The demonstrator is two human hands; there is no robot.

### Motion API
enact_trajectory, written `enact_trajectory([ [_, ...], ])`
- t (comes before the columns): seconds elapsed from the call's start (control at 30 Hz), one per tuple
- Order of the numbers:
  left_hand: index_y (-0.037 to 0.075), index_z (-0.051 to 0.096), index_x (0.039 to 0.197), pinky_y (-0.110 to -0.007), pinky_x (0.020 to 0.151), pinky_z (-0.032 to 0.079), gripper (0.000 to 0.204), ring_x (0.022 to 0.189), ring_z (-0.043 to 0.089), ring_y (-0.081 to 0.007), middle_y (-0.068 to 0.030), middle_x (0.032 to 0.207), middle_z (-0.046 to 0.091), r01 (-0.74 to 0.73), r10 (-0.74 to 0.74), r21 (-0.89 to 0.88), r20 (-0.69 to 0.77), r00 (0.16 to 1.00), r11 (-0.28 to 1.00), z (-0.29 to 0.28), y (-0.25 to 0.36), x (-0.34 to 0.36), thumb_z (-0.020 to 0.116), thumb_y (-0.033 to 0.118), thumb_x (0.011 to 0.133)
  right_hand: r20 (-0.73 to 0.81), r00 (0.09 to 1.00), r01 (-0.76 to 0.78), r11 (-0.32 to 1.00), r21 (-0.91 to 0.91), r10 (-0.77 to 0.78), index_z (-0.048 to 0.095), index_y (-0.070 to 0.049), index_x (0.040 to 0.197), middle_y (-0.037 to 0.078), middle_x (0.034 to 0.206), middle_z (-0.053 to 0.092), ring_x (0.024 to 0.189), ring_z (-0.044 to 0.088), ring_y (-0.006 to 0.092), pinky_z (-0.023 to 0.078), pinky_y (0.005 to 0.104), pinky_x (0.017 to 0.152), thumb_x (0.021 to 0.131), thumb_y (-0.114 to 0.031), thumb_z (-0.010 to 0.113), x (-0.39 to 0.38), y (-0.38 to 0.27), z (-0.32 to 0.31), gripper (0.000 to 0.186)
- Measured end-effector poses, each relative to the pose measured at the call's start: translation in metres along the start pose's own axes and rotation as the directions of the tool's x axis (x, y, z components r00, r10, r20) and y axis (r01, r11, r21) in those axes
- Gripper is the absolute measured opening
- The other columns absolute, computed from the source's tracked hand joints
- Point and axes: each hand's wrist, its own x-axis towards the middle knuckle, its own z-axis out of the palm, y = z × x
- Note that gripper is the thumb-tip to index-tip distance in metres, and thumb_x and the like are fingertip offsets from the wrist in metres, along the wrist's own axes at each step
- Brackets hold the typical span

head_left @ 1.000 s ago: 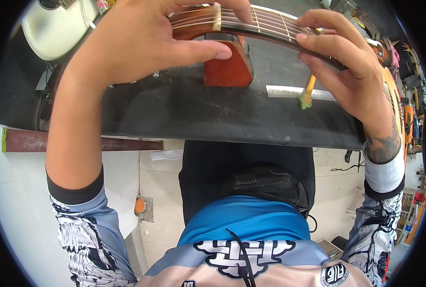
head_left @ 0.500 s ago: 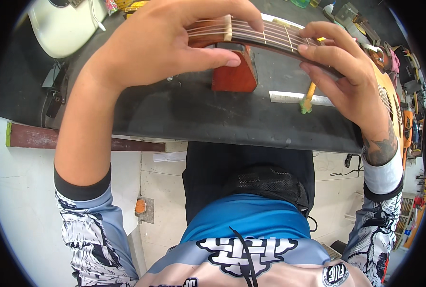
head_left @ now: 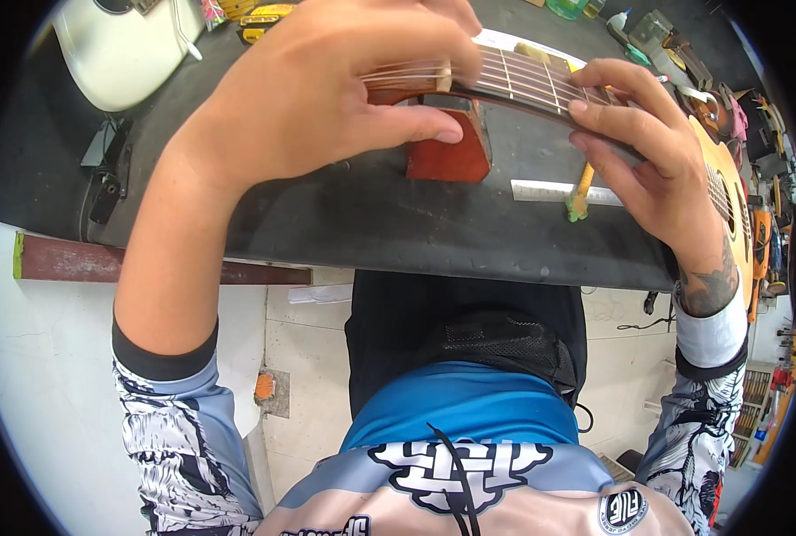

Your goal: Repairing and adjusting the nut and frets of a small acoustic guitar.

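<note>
A guitar neck (head_left: 521, 79) with pale frets and several strings runs across the upper middle. It rests on a dark red wedge-shaped block (head_left: 449, 152) close to the pale nut (head_left: 444, 77). My left hand (head_left: 326, 85) arches over the neck by the nut. Its fingertips, smeared by motion, are at the strings, and its thumb stretches out in front of the red block, apart from the fingers. My right hand (head_left: 652, 134) lies over the fretboard farther right, spread fingertips on the strings and thumb beside the neck's near edge. The guitar's light wooden body (head_left: 716, 170) shows behind my right wrist.
On the dark bench mat (head_left: 326, 214) lie a metal ruler (head_left: 541, 191) and a yellow-handled tool with a green end (head_left: 578, 201). A white guitar body (head_left: 125, 54) stands far left. Tools and bottles crowd the back right. A dark red board (head_left: 67, 259) juts out below the bench at left.
My left fingers have drawn in toward the nut, with the index finger less stretched out. My right hand keeps its place on the strings. The whole view has shifted slightly.
</note>
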Motion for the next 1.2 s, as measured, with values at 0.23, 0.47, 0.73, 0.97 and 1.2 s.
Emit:
enact_trajectory([
  [0.23,0.003,0.070,0.117,-0.036,0.088,0.056,0.035,0.097,0.069,-0.0256,-0.0133,0.114,0.068,-0.081,0.109,0.235,-0.107,0.988,0.969,0.000,0.012,-0.007,0.081,0.017,0.087,0.034,0.998,-0.061,0.998,0.035,0.060,0.070,-0.003,0.112,0.013,0.124,0.065,0.107,0.066,0.0299,0.054,0.0362,0.091,0.079,0.005,0.078,0.008,-0.014,-0.004,0.035],
  [0.47,-0.001,0.069,0.096,-0.036,0.079,0.055,0.014,0.090,0.067,-0.0306,-0.0119,0.103,0.071,0.196,-0.166,0.336,-0.116,0.979,0.921,-0.006,0.032,-0.034,0.075,0.004,0.085,0.011,1.000,-0.016,1.000,-0.022,0.016,0.070,-0.002,0.100,0.012,0.096,0.067,0.088,0.065,0.0308,0.052,0.0382,0.077,0.082,-0.002,0.077,0.045,-0.046,0.011,0.019],
  [0.73,0.002,0.060,0.090,-0.037,0.068,0.056,0.013,0.086,0.066,-0.0272,-0.0091,0.098,0.065,0.262,-0.307,0.563,-0.016,0.952,0.784,0.005,0.063,-0.040,0.071,0.005,0.084,0.176,0.983,-0.045,0.999,-0.019,0.047,0.069,0.000,0.093,0.014,0.087,0.066,0.081,0.064,0.0372,0.051,0.0435,0.071,0.084,-0.004,0.072,0.077,-0.063,0.030,0.010],
  [0.97,0.002,0.059,0.090,-0.032,0.062,0.056,0.011,0.091,0.065,-0.0217,-0.0085,0.099,0.061,0.225,-0.281,0.714,-0.041,0.959,0.663,0.022,0.071,-0.071,0.067,0.005,0.083,0.430,0.900,-0.035,0.995,-0.090,0.070,0.063,0.000,0.090,0.015,0.086,0.063,0.085,0.062,0.0372,0.051,0.0445,0.074,0.085,-0.006,0.067,0.088,-0.081,0.044,0.009],
  [1.2,0.002,0.057,0.088,-0.029,0.064,0.056,0.013,0.094,0.062,-0.0214,-0.0093,0.095,0.058,0.181,-0.331,0.776,0.038,0.943,0.604,0.030,0.075,-0.076,0.064,0.009,0.078,0.363,0.925,0.172,0.977,-0.125,-0.116,0.054,0.001,0.094,0.017,0.093,0.056,0.088,0.059,0.0362,0.051,0.0417,0.079,0.083,-0.007,0.069,0.074,-0.089,0.061,0.020],
])
